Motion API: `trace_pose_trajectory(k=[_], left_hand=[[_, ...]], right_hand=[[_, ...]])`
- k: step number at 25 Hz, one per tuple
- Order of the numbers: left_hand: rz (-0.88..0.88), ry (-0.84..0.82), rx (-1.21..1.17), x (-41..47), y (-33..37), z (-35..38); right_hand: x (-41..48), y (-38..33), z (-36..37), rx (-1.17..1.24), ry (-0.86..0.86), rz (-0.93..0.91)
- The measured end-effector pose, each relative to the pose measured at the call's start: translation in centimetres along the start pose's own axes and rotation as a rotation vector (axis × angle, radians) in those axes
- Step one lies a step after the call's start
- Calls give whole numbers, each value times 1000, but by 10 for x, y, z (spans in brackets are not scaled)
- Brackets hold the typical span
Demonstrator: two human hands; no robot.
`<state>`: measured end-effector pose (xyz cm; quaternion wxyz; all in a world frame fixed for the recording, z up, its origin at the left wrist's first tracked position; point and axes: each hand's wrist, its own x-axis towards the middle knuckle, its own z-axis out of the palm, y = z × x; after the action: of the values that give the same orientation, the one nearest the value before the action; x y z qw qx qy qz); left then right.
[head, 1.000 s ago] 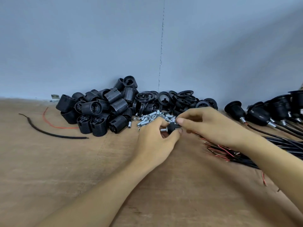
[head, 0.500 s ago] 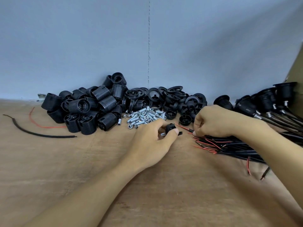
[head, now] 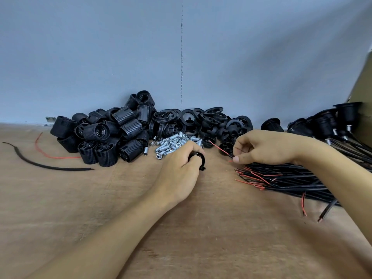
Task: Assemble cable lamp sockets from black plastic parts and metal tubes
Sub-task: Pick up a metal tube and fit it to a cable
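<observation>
Surface: brown wooden counter (head: pixel 100 198), grey-blue wall (head: pixel 100 57) behind.
Left hand (head: pixel 179 170): curled round small black plastic socket cap (head: pixel 198 158), low over counter beside silver metal tubes (head: pixel 173 142).
Right hand (head: pixel 267 147): pinches thin black cable with red wire end (head: pixel 220 149); axis diagonal, red tip points up-left.

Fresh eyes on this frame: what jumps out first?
The two hands at centre: the left hand grips a black plastic part, while the right hand pinches a red-tipped cable just above the cable bundle at right. Behind them, along the wall, lies a heap of black socket bodies, with a small pile of metal tubes at its front edge.
</observation>
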<state>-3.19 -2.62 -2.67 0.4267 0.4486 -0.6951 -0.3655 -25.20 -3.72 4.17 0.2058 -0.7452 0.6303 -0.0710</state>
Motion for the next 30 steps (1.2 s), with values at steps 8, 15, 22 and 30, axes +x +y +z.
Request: trace_pose_trajectory(k=[8, 15, 22, 30], left_hand=[[52, -8, 55, 0, 1, 1], [22, -157, -28, -2, 1, -3], [121, -2, 14, 6, -3, 1], [-257, 357, -694, 22, -8, -14]], right_hand=[[-2, -2, 0, 47, -58, -111], [-4, -22, 6, 462, 244, -329], [-2, -51, 47, 773, 280, -435], [6, -26, 39, 170, 376, -280]])
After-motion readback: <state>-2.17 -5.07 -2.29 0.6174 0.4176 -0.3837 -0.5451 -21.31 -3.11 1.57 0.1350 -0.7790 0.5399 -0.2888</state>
